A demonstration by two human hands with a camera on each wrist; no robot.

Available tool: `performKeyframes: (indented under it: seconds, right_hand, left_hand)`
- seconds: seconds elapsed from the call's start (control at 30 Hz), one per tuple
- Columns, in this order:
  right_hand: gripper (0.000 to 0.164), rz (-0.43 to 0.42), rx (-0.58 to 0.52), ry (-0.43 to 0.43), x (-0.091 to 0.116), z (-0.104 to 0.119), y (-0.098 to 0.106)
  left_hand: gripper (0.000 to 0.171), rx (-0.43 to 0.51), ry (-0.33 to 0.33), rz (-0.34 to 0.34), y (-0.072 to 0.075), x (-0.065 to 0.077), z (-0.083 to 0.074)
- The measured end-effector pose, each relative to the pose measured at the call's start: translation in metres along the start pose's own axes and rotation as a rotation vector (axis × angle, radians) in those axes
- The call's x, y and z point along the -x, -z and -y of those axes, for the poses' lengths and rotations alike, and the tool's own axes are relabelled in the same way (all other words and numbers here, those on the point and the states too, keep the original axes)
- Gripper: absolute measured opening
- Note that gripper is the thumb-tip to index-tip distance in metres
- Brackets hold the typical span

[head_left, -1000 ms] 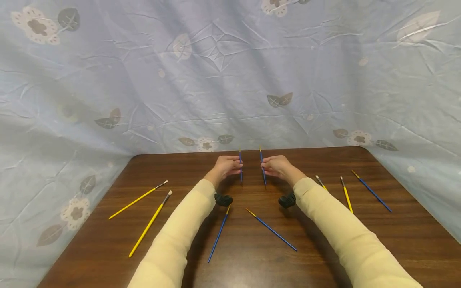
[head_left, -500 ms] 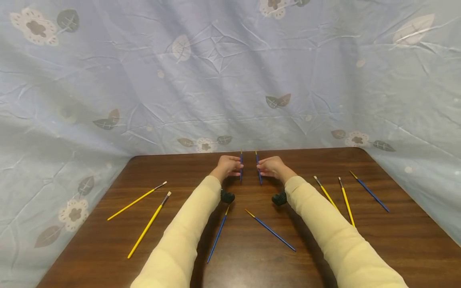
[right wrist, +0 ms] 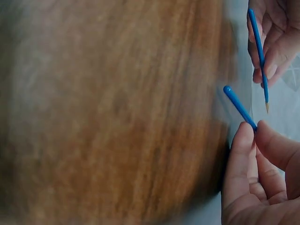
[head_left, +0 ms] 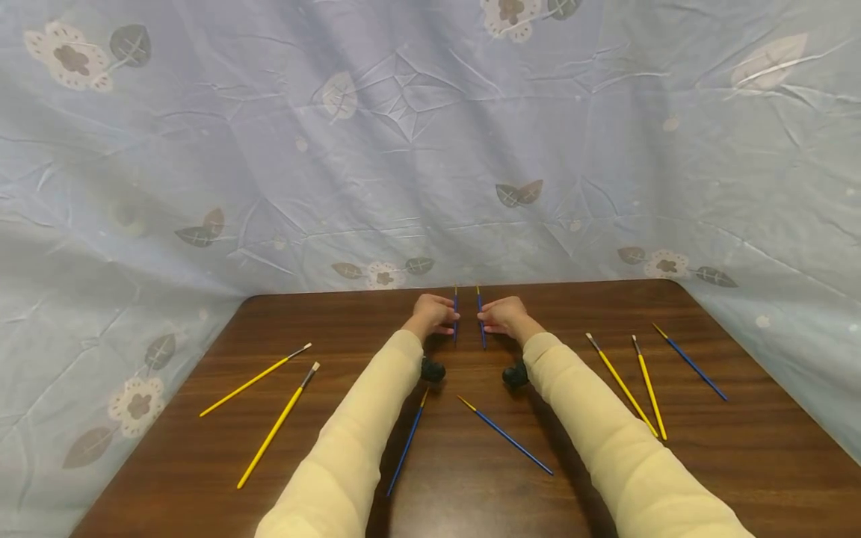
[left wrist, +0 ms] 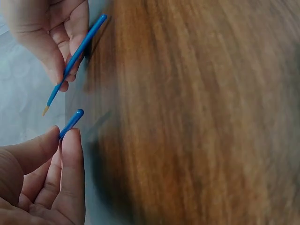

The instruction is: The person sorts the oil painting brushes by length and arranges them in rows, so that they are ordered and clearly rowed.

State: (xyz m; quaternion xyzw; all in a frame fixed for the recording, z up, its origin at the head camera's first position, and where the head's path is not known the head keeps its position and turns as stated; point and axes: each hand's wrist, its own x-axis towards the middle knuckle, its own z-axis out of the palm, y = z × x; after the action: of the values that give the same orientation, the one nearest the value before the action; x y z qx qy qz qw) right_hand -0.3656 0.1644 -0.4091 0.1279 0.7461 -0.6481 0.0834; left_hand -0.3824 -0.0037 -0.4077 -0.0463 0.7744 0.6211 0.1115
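Near the far edge of the table, my left hand pinches a blue paintbrush between thumb and fingertips. Facing it, my right hand pinches a second blue paintbrush the same way. Both brushes point their bristle tips away from me, roughly side by side with a narrow gap between them. In the left wrist view the rounded handle end of the left brush sticks out past the fingertips. The right wrist view shows the handle end of the right brush likewise.
Two yellow paintbrushes lie at the left of the brown table. Two more yellow brushes and a blue brush lie at the right. Nearer me, between the arms, are two blue brushes. A patterned cloth hangs behind.
My hands have come closer together, each carrying its blue paintbrush inward, and the gap between the brushes has narrowed. The right brush stands straighter. The brushes on the table stay put.
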Motion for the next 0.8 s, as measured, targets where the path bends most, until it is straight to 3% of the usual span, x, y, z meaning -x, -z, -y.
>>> performKeyframes:
  seconds: [0.4,0.8]
  right_hand:
    - [0.026,-0.092,0.088,0.015,-0.005,-0.003,-0.008]
    - [0.027,-0.121,0.145,0.032,-0.009,-0.006,-0.012]
  left_hand:
    - [0.035,-0.054,0.087,-0.053,-0.009,-0.014,0.006]
    - [0.035,-0.106,0.028,-0.090,-0.010,-0.008,0.008]
